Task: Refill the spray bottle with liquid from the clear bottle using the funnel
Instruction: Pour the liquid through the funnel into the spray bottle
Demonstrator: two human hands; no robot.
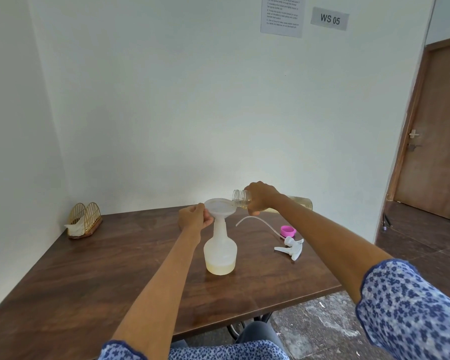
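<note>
Clear bottle tipped over funnel seated in spray bottle neck, mid-bench.

Left hand (194, 216) pinches rim of white plastic funnel (220, 207) atop translucent white spray bottle (220, 252), pale yellow liquid at its base; right hand (261, 197) closed around near-horizontal clear plastic bottle (244, 198), mouth at funnel edge. Dark wooden bench (115, 268).
</note>
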